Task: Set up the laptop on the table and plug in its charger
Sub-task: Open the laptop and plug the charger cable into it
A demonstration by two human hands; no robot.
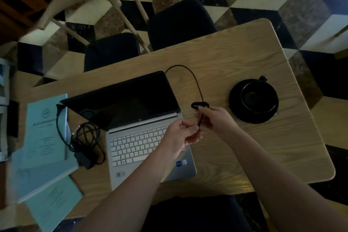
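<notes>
Both hands (199,124) pinch the charger cable (195,81); the black cup (258,98) sits on its saucer (235,107).

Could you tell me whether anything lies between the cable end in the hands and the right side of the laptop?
Nothing visible does: both hands hold the cable just beside the laptop, over bare table. The cup sits farther right.

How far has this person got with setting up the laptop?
The laptop already sits open on the table, screen dark. Both hands, left hand and right hand, hold the charger cable beside it. Plugging it in looks still left; the charger brick lies by the papers.
</notes>
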